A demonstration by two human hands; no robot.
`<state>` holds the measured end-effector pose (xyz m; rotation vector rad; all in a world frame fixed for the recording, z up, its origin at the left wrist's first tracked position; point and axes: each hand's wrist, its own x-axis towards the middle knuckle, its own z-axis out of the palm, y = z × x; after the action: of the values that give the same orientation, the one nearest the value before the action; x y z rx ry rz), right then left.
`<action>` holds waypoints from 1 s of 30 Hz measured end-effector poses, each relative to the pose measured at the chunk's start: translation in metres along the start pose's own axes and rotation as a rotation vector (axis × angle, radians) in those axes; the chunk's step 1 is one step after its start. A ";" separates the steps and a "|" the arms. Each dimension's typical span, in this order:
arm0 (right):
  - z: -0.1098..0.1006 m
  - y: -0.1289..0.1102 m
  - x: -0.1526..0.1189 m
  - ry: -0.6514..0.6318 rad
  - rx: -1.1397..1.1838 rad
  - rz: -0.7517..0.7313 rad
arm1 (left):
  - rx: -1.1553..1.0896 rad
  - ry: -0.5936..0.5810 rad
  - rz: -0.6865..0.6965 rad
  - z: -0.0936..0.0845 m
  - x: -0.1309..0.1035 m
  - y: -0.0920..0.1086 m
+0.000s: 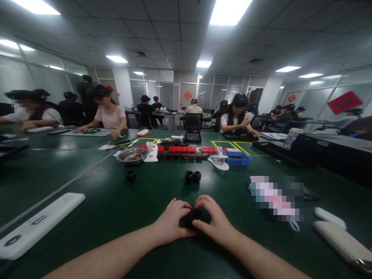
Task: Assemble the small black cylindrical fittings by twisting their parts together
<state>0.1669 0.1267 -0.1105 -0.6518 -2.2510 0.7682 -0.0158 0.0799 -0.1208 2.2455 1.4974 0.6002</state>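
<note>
Black, glossy round part sits at near centre between the left hand and right hand, both curled around it, closed to its width. Beneath spreads a green tabletop; people sit on the far side under ceiling lights.

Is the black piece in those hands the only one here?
No, three more black round pieces sit on the green table, one apart from a close pair.

Ceiling: grey panels, fitted with bright rectangular lights. Left side: glass partitions. Rear: white pillar; glazed panels; red diamond-shaped ornament, mounted between glazed sections. Furniture: broad green tabletop; black chair stands beyond its far edge.
</note>
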 end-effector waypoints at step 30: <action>0.002 -0.001 0.000 0.005 -0.012 0.078 | 0.001 0.006 0.006 0.000 0.000 0.002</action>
<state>0.1649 0.1255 -0.1110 -0.7506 -2.2380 0.7903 -0.0150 0.0790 -0.1197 2.2515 1.4948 0.6080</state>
